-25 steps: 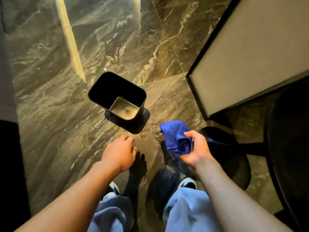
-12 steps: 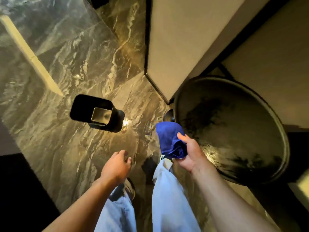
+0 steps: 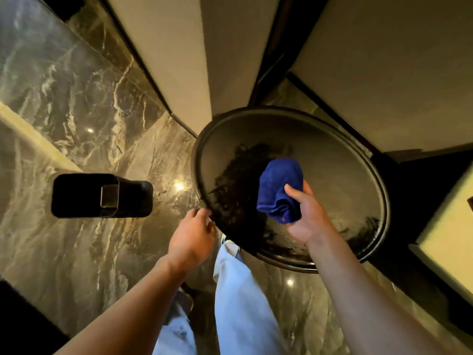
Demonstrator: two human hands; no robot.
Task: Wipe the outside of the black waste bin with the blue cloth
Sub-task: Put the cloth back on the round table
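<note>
From the head camera, the black bin [image 3: 102, 196] stands on the marble floor [image 3: 76, 111], well left of a round black table [image 3: 332, 139]. The right hand [image 3: 307, 216] grips the bunched blue cloth [image 3: 279, 188] above that table. The left hand [image 3: 192, 237], fingers loosely spread and holding nothing, hovers at the table's near-left rim.
</note>
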